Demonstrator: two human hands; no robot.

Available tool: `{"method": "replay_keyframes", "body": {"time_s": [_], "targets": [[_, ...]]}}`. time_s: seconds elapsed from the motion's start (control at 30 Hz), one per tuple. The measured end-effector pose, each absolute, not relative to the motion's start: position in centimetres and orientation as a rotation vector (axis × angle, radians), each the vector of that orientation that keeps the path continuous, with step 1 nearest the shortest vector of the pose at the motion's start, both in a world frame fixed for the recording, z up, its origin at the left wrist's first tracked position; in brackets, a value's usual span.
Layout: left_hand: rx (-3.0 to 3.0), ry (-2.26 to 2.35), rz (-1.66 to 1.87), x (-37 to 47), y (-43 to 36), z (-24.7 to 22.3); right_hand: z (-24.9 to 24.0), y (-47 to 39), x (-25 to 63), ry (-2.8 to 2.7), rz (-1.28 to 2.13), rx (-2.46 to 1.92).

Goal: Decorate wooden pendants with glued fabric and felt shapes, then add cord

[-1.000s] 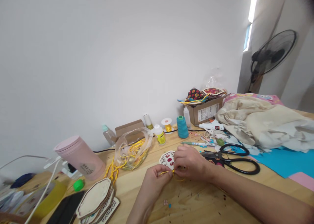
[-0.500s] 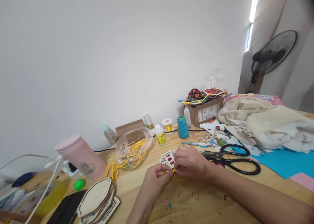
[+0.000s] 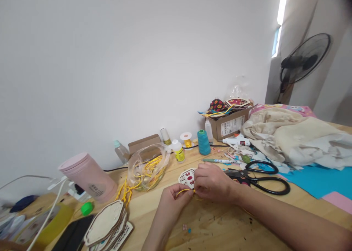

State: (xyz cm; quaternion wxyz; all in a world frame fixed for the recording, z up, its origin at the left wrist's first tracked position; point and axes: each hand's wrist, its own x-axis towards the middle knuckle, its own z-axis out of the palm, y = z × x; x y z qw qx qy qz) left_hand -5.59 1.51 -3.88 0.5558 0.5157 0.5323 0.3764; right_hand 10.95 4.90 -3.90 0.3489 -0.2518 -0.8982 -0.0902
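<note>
My left hand (image 3: 177, 199) pinches a yellow cord (image 3: 182, 191), with a loop of it standing up over the fingers. Close against it, my right hand (image 3: 210, 181) is closed on the same cord, its fingertips partly hidden behind the knuckles. Just beyond the fingers lies a cut-out wooden ornament (image 3: 189, 177) with red patterns; the right hand covers its right side. Whether the cord is fastened to the ornament cannot be made out. Black-handled scissors (image 3: 251, 177) rest beside my right wrist.
At left are stacked wooden plaques (image 3: 106, 221), a phone (image 3: 73, 234) and a pink tumbler (image 3: 89, 177). Behind stand a bag of yellow cords (image 3: 150, 168), a glue bottle (image 3: 178, 152), a teal thread cone (image 3: 203, 142) and a cardboard box (image 3: 231, 126). Cream cloth (image 3: 297, 137) lies right.
The cord loop at my left fingers has risen and curved more. Both hands stay together by the ornament. The whole view has shifted slightly.
</note>
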Motion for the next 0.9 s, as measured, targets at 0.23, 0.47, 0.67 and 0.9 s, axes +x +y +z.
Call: {"method": "replay_keyframes", "body": {"time_s": [0.23, 0.47, 0.67, 0.9], "targets": [[1.219, 1.309, 0.846, -5.83, 1.46, -4.29, -4.11, 5.0, 10.86, -2.336, -0.273, -0.642], [1.163, 1.274, 0.837, -5.44, 1.26, -3.72, -3.89, 4.77, 10.84, -2.317, -0.324, -0.653], [1.121, 1.27, 0.859, -5.24, 1.18, -3.44, -3.63, 4.73, 10.93, -2.315, -0.34, -0.648], [1.146, 1.263, 0.875, -5.51, 1.31, -3.89, -3.66, 4.74, 10.95, -2.304, -0.349, -0.644]]}}
